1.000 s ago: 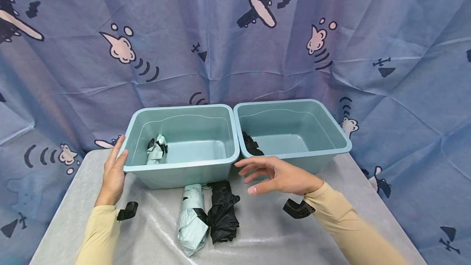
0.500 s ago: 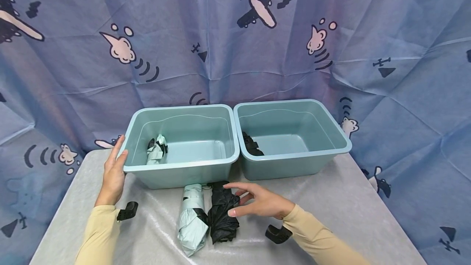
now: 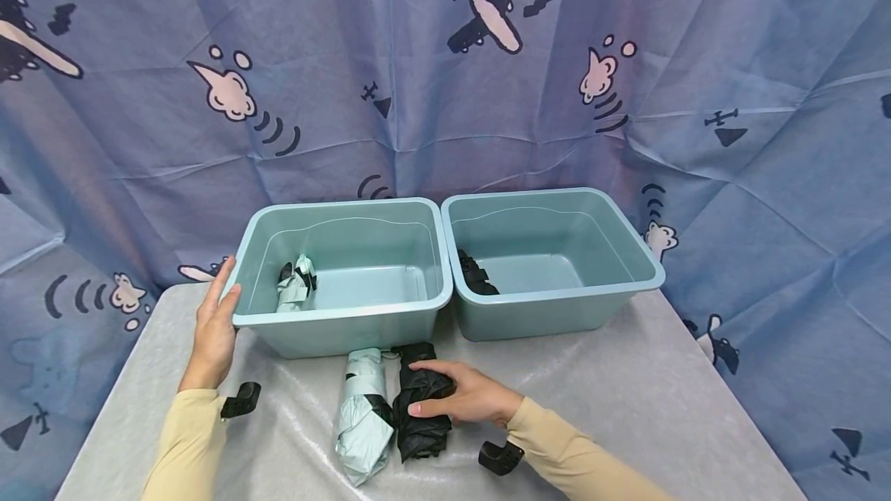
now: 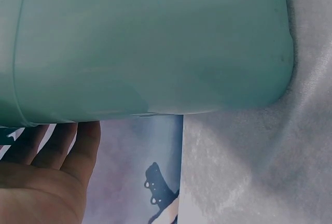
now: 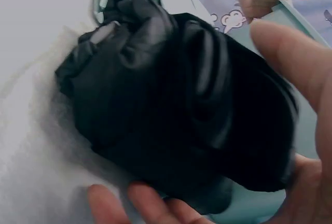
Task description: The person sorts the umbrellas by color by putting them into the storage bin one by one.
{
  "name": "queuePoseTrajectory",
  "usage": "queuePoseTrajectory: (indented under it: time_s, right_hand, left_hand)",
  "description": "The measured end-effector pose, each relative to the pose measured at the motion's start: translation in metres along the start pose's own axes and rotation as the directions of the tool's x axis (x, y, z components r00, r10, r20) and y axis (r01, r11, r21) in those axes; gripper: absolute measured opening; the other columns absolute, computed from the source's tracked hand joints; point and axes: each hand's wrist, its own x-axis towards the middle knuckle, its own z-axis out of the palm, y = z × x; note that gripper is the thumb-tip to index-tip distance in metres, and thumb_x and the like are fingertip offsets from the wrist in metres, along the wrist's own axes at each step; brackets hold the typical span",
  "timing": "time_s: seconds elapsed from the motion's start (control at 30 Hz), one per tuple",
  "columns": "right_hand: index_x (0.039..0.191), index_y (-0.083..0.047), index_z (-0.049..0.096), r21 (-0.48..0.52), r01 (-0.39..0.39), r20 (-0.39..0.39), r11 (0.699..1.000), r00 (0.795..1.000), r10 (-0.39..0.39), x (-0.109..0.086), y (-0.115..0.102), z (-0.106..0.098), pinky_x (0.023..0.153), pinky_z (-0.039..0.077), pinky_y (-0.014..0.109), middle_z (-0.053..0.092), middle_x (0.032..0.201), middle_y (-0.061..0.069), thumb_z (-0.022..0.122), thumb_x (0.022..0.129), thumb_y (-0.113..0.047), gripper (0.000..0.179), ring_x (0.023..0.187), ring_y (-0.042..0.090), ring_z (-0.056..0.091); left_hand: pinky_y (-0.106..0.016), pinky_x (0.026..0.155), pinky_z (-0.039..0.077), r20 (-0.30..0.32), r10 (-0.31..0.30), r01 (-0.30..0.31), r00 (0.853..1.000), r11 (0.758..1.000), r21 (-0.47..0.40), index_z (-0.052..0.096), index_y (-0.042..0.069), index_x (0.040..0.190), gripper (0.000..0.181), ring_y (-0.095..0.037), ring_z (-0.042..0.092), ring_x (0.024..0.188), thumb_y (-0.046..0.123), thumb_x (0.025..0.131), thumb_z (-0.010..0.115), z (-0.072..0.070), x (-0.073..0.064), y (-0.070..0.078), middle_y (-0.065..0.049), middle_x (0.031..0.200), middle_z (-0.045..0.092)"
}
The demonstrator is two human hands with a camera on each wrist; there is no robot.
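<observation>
A folded black umbrella [image 3: 421, 431] lies on the table, and my right hand [image 3: 469, 397] grips it from its right side. In the right wrist view the thumb is on one side of the umbrella's dark, crumpled cloth [image 5: 155, 94] and the fingers are on the other. Just left of it lies a folded mint-green umbrella [image 3: 365, 424] with black patches. My left hand [image 3: 214, 331] rests with straight fingers against the left end of the left bin [image 3: 341, 331]. The left wrist view shows its fingers [image 4: 78, 146] against the bin's outer wall [image 4: 155, 47].
A second pale teal bin [image 3: 536, 315] stands right of the first, their rims touching. The left bin has a mint-and-black umbrella [image 3: 295, 284] inside; a black folded item [image 3: 476, 273] lies in the right one. Behind hangs a blue patterned cloth [image 3: 418, 99].
My right hand has moved left and down from the front of the right bin to the black umbrella and has closed around it. My left hand has stayed at the left bin.
</observation>
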Motion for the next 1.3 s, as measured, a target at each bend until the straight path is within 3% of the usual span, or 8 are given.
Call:
queuePoseTrajectory:
  time_s: [0.17,0.3,0.4,0.53,0.73,0.9,1.07,1.3]
  right_hand:
    - [0.146,-0.018,0.056,-0.01,0.0,-0.035,1.0,0.999,0.0,0.006,0.004,0.006,0.05,0.042,0.029,0.054,0.131,0.014,0.084,0.086,-0.021,0.067,0.05,0.014,0.046]
    - [0.143,-0.016,0.057,-0.038,0.022,-0.065,0.999,0.998,-0.025,0.009,0.006,0.011,0.063,0.049,0.03,0.061,0.119,0.011,0.086,0.082,-0.015,0.067,0.074,0.016,0.058]
    - [0.141,-0.015,0.058,-0.072,0.041,-0.083,0.997,0.995,-0.047,0.011,0.006,0.014,0.081,0.049,0.033,0.062,0.115,0.009,0.087,0.08,-0.013,0.068,0.096,0.019,0.059]
    - [0.137,-0.016,0.059,-0.091,0.051,-0.106,0.995,0.993,-0.06,0.012,0.006,0.018,0.091,0.046,0.04,0.06,0.122,0.01,0.089,0.077,-0.011,0.067,0.102,0.022,0.057]
    - [0.13,-0.016,0.061,-0.056,0.031,-0.147,0.998,0.988,-0.039,0.012,0.004,0.025,0.088,0.045,0.042,0.053,0.121,0.017,0.09,0.072,-0.003,0.067,0.103,0.03,0.051]
    - [0.13,-0.011,0.06,0.076,0.059,-0.141,0.995,0.989,-0.048,0.012,0.007,0.026,0.085,0.048,0.037,0.053,0.121,0.016,0.088,0.069,0.008,0.069,0.101,0.029,0.054]
    - [0.133,-0.005,0.054,0.284,0.076,-0.063,0.956,0.996,-0.06,0.011,0.013,0.022,0.08,0.054,0.032,0.061,0.116,0.015,0.082,0.071,0.017,0.071,0.091,0.023,0.065]
    - [0.137,-0.01,0.053,0.327,0.09,-0.024,0.941,0.996,-0.087,-0.003,-0.001,0.014,0.083,0.053,0.034,0.056,0.126,0.014,0.083,0.078,0.006,0.069,0.095,0.023,0.063]
  left_hand:
    - [-0.018,0.11,0.032,0.001,0.001,-0.001,1.0,1.0,-0.007,0.016,0.017,0.164,0.058,-0.025,0.022,0.151,0.027,0.112,0.038,0.0,0.0,-0.001,-0.012,0.169,0.011]
    - [-0.018,0.109,0.033,0.001,0.001,-0.001,1.0,1.0,-0.011,0.016,0.017,0.164,0.058,-0.024,0.022,0.15,0.027,0.112,0.039,0.0,0.001,-0.001,-0.013,0.169,0.012]
    - [-0.017,0.109,0.033,0.003,0.004,-0.004,1.0,1.0,-0.009,0.017,0.017,0.164,0.058,-0.025,0.022,0.151,0.027,0.112,0.039,-0.001,0.0,0.0,-0.014,0.169,0.012]
    - [-0.017,0.11,0.032,0.007,0.01,-0.01,1.0,1.0,-0.009,0.018,0.018,0.164,0.058,-0.026,0.021,0.151,0.029,0.112,0.039,-0.002,0.0,-0.001,-0.014,0.169,0.013]
    - [-0.017,0.107,0.035,0.019,0.001,0.0,1.0,1.0,-0.024,0.017,0.02,0.164,0.058,-0.026,0.022,0.151,0.03,0.111,0.039,-0.002,-0.001,-0.001,-0.014,0.168,0.013]
    - [-0.016,0.104,0.037,0.02,-0.003,0.004,1.0,1.0,-0.025,0.018,0.021,0.164,0.058,-0.026,0.023,0.15,0.031,0.111,0.04,-0.002,-0.001,-0.001,-0.014,0.168,0.013]
    - [-0.016,0.103,0.038,0.02,-0.006,0.006,1.0,1.0,-0.024,0.018,0.021,0.164,0.058,-0.024,0.026,0.148,0.031,0.111,0.04,-0.002,-0.001,-0.002,-0.015,0.168,0.014]
    - [-0.017,0.108,0.034,0.013,0.006,-0.006,1.0,1.0,-0.007,0.018,0.019,0.164,0.058,-0.026,0.022,0.15,0.029,0.111,0.039,-0.003,0.0,-0.002,-0.013,0.169,0.013]
